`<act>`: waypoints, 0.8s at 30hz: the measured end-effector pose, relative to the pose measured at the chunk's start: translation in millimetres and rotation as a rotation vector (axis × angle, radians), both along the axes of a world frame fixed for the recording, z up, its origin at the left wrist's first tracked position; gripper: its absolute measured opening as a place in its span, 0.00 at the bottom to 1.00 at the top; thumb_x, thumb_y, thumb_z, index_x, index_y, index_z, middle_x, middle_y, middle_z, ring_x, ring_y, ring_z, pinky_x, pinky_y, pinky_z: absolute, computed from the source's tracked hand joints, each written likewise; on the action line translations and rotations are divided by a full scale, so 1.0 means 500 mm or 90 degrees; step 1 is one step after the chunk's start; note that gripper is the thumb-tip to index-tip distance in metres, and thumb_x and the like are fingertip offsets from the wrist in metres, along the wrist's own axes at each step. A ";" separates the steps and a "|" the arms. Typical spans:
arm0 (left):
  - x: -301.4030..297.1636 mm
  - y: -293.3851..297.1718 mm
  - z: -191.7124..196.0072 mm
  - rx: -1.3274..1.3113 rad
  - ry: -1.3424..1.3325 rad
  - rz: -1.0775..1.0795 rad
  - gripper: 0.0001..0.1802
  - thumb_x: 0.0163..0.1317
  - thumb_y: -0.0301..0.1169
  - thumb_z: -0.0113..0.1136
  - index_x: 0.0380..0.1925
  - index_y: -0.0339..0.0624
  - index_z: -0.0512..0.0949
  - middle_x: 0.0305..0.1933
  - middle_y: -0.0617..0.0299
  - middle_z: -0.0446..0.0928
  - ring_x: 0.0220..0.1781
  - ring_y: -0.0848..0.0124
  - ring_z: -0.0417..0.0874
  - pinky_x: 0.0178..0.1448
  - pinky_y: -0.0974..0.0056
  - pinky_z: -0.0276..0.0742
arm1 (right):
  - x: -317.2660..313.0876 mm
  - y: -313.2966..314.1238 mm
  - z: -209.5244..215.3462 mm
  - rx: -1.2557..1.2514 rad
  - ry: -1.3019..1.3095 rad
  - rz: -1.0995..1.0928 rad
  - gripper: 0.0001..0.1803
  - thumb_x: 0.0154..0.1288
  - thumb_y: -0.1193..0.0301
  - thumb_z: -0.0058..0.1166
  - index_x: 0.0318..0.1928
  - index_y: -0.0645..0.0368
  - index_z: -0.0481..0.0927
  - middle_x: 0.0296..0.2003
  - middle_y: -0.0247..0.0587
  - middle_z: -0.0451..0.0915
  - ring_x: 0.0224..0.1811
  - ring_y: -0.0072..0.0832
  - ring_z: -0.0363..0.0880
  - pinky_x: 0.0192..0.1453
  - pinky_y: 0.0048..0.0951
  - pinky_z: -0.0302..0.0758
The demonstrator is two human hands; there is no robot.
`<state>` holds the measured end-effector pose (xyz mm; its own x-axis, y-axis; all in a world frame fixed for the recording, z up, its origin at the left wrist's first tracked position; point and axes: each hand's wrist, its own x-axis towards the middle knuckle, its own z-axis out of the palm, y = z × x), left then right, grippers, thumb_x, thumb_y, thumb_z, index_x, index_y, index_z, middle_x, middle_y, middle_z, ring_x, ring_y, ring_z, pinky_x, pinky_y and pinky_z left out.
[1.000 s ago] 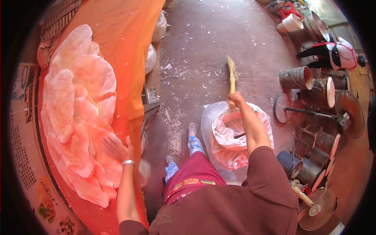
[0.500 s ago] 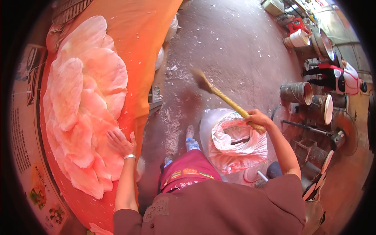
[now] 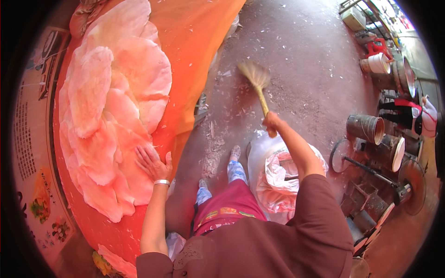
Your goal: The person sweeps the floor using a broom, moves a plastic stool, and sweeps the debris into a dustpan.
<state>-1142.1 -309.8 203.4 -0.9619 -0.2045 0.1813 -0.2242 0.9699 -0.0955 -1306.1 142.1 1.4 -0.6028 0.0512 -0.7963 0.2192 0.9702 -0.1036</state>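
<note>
A large pile of pale, pinkish-white, soft-looking flat sheets (image 3: 125,88) lies overlapped on an orange-red cloth (image 3: 190,51) at my left. What the sheets are made of I cannot tell. My left hand (image 3: 153,162) rests on the pile's near right part, fingers stretched out and nothing held. Out over the floor, my right hand (image 3: 272,123) is wrapped round the handle of a short straw broom (image 3: 256,76). The broom's bristles are fanned out and slightly blurred, pointing away from me. Part of its handle is hidden in my fist.
An open white sack (image 3: 282,178) stands below my right arm. Metal buckets (image 3: 365,129), a floor fan (image 3: 410,187) and a white pail (image 3: 379,63) line the right side. Another person (image 3: 419,118) is at the far right. Pale scraps litter the floor (image 3: 296,69).
My right hand has swung the broom forward and to the left, away from above the sack, turning its handle steeper. My left hand stays on the sheets. The whole view has shifted slightly.
</note>
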 end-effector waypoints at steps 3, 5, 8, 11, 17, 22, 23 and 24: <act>0.008 -0.011 0.015 0.001 -0.001 0.012 0.47 0.59 0.58 0.48 0.66 0.31 0.53 0.73 0.42 0.48 0.76 0.47 0.44 0.73 0.39 0.37 | 0.110 0.009 0.068 -0.090 -0.065 0.015 0.15 0.45 0.68 0.62 0.29 0.70 0.81 0.28 0.54 0.83 0.31 0.39 0.85 0.34 0.37 0.81; 0.014 -0.011 0.021 0.005 -0.004 0.016 0.47 0.59 0.58 0.48 0.66 0.31 0.54 0.73 0.42 0.48 0.76 0.47 0.44 0.73 0.39 0.37 | 0.121 0.060 0.159 -0.107 -0.089 0.054 0.15 0.46 0.69 0.60 0.34 0.66 0.82 0.29 0.53 0.82 0.29 0.39 0.83 0.33 0.37 0.80; 0.017 -0.017 0.026 0.013 -0.017 0.036 0.47 0.58 0.58 0.49 0.66 0.32 0.55 0.73 0.42 0.48 0.76 0.46 0.44 0.73 0.39 0.36 | 0.094 0.141 0.336 -0.214 -0.133 -0.103 0.20 0.51 0.72 0.61 0.47 0.60 0.80 0.23 0.38 0.77 0.20 0.24 0.75 0.23 0.30 0.73; 0.023 -0.020 0.027 0.007 -0.004 0.032 0.47 0.58 0.58 0.49 0.66 0.32 0.55 0.73 0.42 0.48 0.76 0.47 0.44 0.73 0.39 0.36 | 0.090 0.159 0.479 -0.222 -0.115 -0.197 0.21 0.51 0.72 0.61 0.48 0.62 0.78 0.23 0.38 0.76 0.20 0.25 0.75 0.23 0.28 0.73; 0.028 -0.025 0.018 0.017 -0.003 0.039 0.46 0.59 0.58 0.49 0.67 0.35 0.53 0.74 0.45 0.46 0.76 0.50 0.42 0.74 0.42 0.34 | -0.007 0.052 0.393 -0.078 0.027 -0.074 0.15 0.51 0.73 0.56 0.40 0.65 0.74 0.30 0.54 0.81 0.36 0.45 0.83 0.40 0.41 0.79; 0.010 -0.019 0.020 0.037 -0.011 0.022 0.47 0.57 0.59 0.49 0.65 0.31 0.56 0.73 0.42 0.46 0.76 0.47 0.42 0.73 0.38 0.33 | -0.047 -0.091 0.124 -0.008 0.180 0.072 0.15 0.59 0.72 0.45 0.43 0.68 0.74 0.36 0.61 0.81 0.40 0.47 0.83 0.43 0.44 0.81; 0.010 -0.018 0.017 0.034 -0.014 0.025 0.47 0.57 0.59 0.49 0.65 0.31 0.56 0.73 0.42 0.46 0.76 0.47 0.42 0.73 0.38 0.33 | -0.039 -0.124 0.108 -0.012 0.173 0.120 0.17 0.62 0.70 0.41 0.44 0.69 0.75 0.37 0.63 0.80 0.40 0.47 0.83 0.42 0.44 0.81; 0.009 -0.016 0.018 0.034 -0.014 0.029 0.47 0.57 0.59 0.48 0.65 0.31 0.56 0.73 0.42 0.46 0.76 0.47 0.42 0.73 0.38 0.33 | -0.024 -0.137 0.093 -0.021 0.112 0.198 0.18 0.62 0.68 0.40 0.45 0.70 0.75 0.37 0.62 0.81 0.40 0.48 0.83 0.42 0.44 0.81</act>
<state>-1137.6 -318.0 212.2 -0.9552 -0.2564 0.1475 -0.2659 0.9628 -0.0488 -1318.1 73.4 47.7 -0.7135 -0.1807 -0.6769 -0.1099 0.9831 -0.1465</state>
